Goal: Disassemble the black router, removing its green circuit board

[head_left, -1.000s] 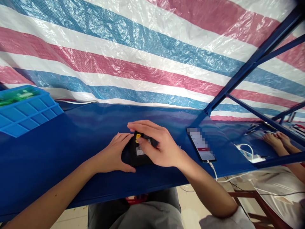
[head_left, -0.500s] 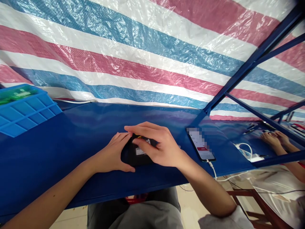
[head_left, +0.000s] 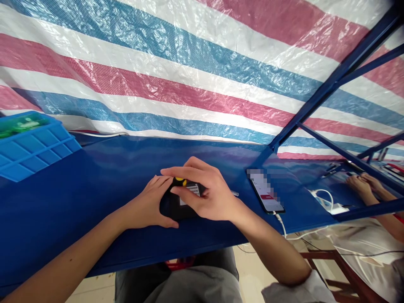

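A flat black device point(head_left: 176, 207) with a white label and a yellow part at its far edge lies on the blue table point(head_left: 94, 189). My left hand point(head_left: 148, 204) cups its left side, fingers curved against it. My right hand point(head_left: 202, 189) rests over its top right, with the forefinger stretched leftward across the yellow part point(head_left: 180, 181) and the thumb on the label.
A blue plastic crate point(head_left: 31, 143) with green contents stands at the far left. A phone point(head_left: 264, 190) with a lit screen and a white cable lies to the right. Another person's hands point(head_left: 362, 183) work at the far right behind blue frame bars. A striped tarp hangs behind.
My right forefinger has slid leftward across the yellow part, and the device's label has shifted slightly under my thumb. My left hand has stayed put.
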A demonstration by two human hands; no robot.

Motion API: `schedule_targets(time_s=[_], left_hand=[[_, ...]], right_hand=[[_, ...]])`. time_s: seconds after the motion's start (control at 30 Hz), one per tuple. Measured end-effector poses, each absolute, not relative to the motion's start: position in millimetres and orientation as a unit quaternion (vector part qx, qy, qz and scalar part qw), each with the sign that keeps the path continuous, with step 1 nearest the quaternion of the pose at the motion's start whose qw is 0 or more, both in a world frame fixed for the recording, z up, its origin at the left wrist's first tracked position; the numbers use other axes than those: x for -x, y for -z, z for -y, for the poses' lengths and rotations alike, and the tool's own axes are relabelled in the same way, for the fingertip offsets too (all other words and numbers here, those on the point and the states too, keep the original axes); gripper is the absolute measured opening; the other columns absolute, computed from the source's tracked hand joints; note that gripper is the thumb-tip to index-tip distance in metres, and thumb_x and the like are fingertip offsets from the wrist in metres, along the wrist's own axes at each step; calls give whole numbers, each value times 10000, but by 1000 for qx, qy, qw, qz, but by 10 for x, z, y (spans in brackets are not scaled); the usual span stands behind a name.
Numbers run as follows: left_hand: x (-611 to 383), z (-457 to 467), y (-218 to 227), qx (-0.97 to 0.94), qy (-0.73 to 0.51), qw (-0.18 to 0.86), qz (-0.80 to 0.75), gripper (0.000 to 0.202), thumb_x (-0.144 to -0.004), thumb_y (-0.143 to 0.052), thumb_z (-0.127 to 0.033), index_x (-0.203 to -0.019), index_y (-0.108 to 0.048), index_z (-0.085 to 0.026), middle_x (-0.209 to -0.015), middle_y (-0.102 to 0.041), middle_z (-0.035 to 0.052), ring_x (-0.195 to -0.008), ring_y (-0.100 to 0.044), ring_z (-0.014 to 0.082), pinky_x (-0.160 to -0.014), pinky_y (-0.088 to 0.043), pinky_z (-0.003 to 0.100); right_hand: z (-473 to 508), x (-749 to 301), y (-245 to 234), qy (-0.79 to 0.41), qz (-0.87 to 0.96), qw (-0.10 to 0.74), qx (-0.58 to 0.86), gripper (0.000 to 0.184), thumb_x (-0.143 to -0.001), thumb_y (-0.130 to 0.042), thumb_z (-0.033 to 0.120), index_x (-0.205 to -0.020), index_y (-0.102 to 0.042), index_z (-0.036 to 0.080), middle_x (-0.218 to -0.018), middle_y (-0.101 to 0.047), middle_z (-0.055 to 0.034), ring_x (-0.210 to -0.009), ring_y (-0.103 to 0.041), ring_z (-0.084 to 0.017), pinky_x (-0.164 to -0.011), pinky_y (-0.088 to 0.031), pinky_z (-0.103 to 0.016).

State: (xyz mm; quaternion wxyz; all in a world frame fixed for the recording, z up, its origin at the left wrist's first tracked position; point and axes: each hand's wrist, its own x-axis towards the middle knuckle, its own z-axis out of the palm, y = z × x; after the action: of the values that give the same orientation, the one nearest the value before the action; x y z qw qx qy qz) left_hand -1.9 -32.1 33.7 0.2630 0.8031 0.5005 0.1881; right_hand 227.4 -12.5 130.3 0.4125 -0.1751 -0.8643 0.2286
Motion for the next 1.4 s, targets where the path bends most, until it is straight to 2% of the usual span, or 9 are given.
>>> schedule_targets(time_s=[0.17, 0.3, 0.4, 0.53, 0.77, 1.0, 1.1, 1.23, 1.4], left_hand=[[22, 295, -357, -806, -185, 262, -497, 1152, -703, -921, -678, -1655, -392, -303, -1720, -429, 125, -1622, -315, 476, -1318, -303, 670], [23, 291, -370, -806, -170, 266, -501, 1115, -672, -918, -707, -1583, -502, -216, -1679, -463, 181, -1595, -349, 506, -1290, -350, 680], [11, 316, -383, -799, -179, 266, -509, 1090, -695, -899, -694, -1602, -496, -245, -1634, -506, 149, -1558, -405, 521, -1243, -420, 654], [6, 321, -412, -805, -192, 264, -496, 1164, -723, -892, -668, -1696, -347, -333, -1653, -499, 107, -1522, -471, 495, -1225, -447, 629], [19, 310, -362, -809, -189, 253, -496, 1076, -694, -920, -675, -1591, -495, -259, -1672, -479, 157, -1583, -375, 486, -1283, -357, 658], [1, 327, -400, -800, -193, 262, -504, 1170, -697, -944, -613, -1681, -377, -331, -1694, -467, 117, -1581, -382, 488, -1257, -397, 655], [9, 299, -423, -811, -178, 261, -492, 1167, -697, -926, -665, -1671, -391, -309, -1683, -483, 125, -1597, -364, 474, -1292, -350, 657], [33, 288, -366, -807, -176, 258, -501, 1176, -671, -921, -717, -1646, -449, -258, -1714, -440, 168, -1620, -314, 504, -1290, -347, 678], [51, 288, -321, -807, -172, 265, -499, 1242, -687, -900, -750, -1701, -360, -276, -1764, -378, 166, -1642, -266, 509, -1306, -299, 708]], right_hand=[[96, -2233, -1263, -146, 865, 438, 195, 214, -1059, -703, 331, -1200, -778, 189, -1024, -713, -63, -917, -698, -173, -775, -592, -282], [123, -2264, -1289, -219, 875, 403, 155, 379, -1072, -547, 173, -1431, -660, 214, -1385, -718, -102, -1034, -741, -167, -853, -621, -294], [133, -2272, -1292, -245, 876, 392, 140, 406, -1086, -506, 133, -1449, -666, 220, -1196, -757, -57, -865, -718, -120, -732, -586, -243], [122, -2238, -1248, -132, 881, 414, 187, 249, -1098, -647, 344, -1260, -771, 201, -879, -668, -20, -783, -658, -145, -651, -537, -255], [161, -2263, -1284, -202, 884, 402, 126, 460, -1066, -447, 102, -1504, -579, 158, -1408, -704, -141, -1219, -719, -195, -926, -624, -305], [110, -2254, -1239, -158, 872, 428, 179, 262, -1089, -626, 247, -1310, -760, 203, -908, -662, -20, -802, -658, -144, -684, -569, -257], [100, -2247, -1218, -125, 876, 423, 198, 302, -1077, -670, 368, -1309, -749, 191, -1052, -717, -77, -933, -710, -190, -782, -613, -306], [116, -2270, -1247, -220, 873, 409, 145, 443, -1093, -495, 187, -1520, -595, 250, -1409, -711, -102, -1224, -730, -205, -977, -630, -333], [115, -2256, -1256, -221, 849, 452, 161, 217, -1047, -655, 203, -1234, -758, 239, -1034, -760, -57, -905, -742, -179, -783, -629, -280]])
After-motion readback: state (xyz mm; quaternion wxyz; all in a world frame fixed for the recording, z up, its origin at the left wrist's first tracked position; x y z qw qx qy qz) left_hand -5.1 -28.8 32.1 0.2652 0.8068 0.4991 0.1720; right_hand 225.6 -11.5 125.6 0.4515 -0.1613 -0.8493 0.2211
